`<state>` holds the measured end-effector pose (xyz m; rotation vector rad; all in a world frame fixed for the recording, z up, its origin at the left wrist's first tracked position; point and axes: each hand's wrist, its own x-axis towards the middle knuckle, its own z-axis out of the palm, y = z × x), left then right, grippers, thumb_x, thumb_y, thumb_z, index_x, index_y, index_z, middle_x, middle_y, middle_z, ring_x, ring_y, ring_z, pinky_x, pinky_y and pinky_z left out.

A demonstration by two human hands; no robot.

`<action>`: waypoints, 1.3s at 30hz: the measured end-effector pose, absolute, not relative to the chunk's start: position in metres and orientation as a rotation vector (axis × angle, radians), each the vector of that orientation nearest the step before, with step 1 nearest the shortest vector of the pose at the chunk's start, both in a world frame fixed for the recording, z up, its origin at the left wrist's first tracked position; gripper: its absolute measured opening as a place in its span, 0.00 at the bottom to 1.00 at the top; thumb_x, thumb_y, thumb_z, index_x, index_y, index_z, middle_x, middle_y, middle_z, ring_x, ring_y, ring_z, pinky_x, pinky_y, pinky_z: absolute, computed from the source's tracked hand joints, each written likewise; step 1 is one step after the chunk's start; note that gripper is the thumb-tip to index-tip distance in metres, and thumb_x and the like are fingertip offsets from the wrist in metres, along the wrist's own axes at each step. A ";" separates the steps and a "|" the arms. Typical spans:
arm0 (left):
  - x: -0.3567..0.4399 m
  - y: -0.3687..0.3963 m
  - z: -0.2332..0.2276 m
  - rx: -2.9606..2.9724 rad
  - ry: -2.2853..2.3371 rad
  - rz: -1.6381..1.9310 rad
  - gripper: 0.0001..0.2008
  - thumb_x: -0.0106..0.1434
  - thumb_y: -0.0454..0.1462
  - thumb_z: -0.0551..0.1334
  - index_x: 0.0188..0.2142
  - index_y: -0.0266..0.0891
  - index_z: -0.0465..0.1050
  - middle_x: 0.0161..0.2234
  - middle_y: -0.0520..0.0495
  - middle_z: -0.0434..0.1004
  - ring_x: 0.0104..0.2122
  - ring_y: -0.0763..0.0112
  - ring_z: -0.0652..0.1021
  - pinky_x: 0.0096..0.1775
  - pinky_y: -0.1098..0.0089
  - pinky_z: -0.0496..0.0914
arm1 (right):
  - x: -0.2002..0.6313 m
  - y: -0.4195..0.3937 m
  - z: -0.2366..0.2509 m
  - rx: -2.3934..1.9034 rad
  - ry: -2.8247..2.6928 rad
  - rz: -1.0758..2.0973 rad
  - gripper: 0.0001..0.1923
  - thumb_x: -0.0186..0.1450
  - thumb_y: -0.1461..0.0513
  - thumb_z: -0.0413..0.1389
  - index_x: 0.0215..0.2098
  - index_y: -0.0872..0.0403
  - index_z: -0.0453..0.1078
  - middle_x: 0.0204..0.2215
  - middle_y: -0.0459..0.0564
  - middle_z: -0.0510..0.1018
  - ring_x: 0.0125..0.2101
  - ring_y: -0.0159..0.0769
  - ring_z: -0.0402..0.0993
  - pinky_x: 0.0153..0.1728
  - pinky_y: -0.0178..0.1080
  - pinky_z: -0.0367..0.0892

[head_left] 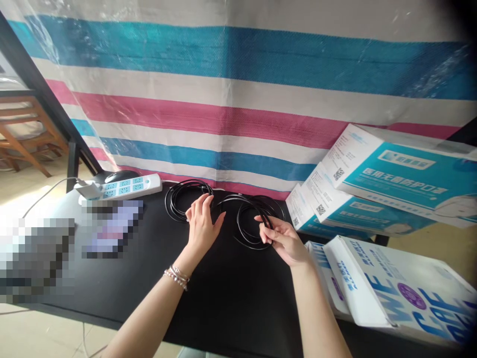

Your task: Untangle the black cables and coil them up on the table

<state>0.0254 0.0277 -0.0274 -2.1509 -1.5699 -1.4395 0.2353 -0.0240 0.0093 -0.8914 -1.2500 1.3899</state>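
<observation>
Striped cloth (238, 99) is the biggest thing: blue, white & pink bands, hanging behind the table w/ clear plastic over it. Next biggest is the black table (223, 298), running left to right across the lower half.

On the right side sit boxes. Two teal & white boxes (395, 179) lean on each other near the cloth. Closer in, a white box w/ big blue letters (402, 293) lies on the table's right end, partly over the edge. Far left, past the table, a wooden chair (22, 134) stands on the floor.

At the back left of the table lies a white power strip (124, 188) w/ blue sockets; a white plug (87, 190) sits in its left end. A black mouse (121, 175) is just behind it. 2 blurry patches cover things on the left part of the table, can't tell what they are.

Mid table is the black cable (253, 219), lying in loops. One round coil sits to the left, a bigger messy bunch of loops to the right, w/ a strand joining them.

Left hand (201, 223) lies on the table between the 2 coils, fingers spread a bit, tips touching the left coil's edge. A beaded bracelet (177, 276) is on that wrist.

Right hand (285, 241) is at the right bunch, thumb & fingers pinching a strand of the cable at the loop's lower right side.
</observation>
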 end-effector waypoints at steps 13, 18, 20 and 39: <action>0.016 0.037 -0.028 -2.543 -1.896 -1.930 0.06 0.63 0.38 0.49 0.31 0.39 0.60 0.19 0.55 0.69 0.17 0.75 0.74 0.22 0.77 0.68 | 0.230 -0.024 0.011 -0.965 -1.245 1.161 0.18 0.56 0.53 0.59 0.41 0.54 0.71 0.31 0.52 0.76 0.24 0.32 0.68 0.23 0.35 0.62; 0.015 0.038 -0.028 -2.340 -2.015 -2.225 0.07 0.61 0.40 0.50 0.34 0.39 0.61 0.19 0.56 0.68 0.15 0.75 0.74 0.18 0.78 0.68 | 0.231 -0.017 0.004 -1.192 -1.033 0.401 0.13 0.57 0.54 0.57 0.33 0.56 0.70 0.27 0.49 0.72 0.25 0.32 0.67 0.24 0.35 0.62; 0.014 0.037 -0.026 -2.301 -1.996 -2.279 0.08 0.61 0.40 0.50 0.35 0.39 0.61 0.18 0.57 0.68 0.15 0.76 0.74 0.18 0.79 0.68 | 0.233 -0.015 0.000 -1.339 -0.981 0.151 0.14 0.57 0.54 0.56 0.34 0.57 0.70 0.28 0.50 0.72 0.27 0.33 0.67 0.27 0.35 0.63; 0.013 0.035 -0.021 -2.236 -2.016 -2.239 0.07 0.62 0.39 0.49 0.34 0.39 0.62 0.22 0.55 0.69 0.13 0.79 0.72 0.17 0.80 0.63 | 0.234 -0.017 0.004 -1.275 -1.226 0.840 0.24 0.54 0.56 0.59 0.47 0.57 0.67 0.24 0.47 0.76 0.16 0.27 0.64 0.15 0.31 0.58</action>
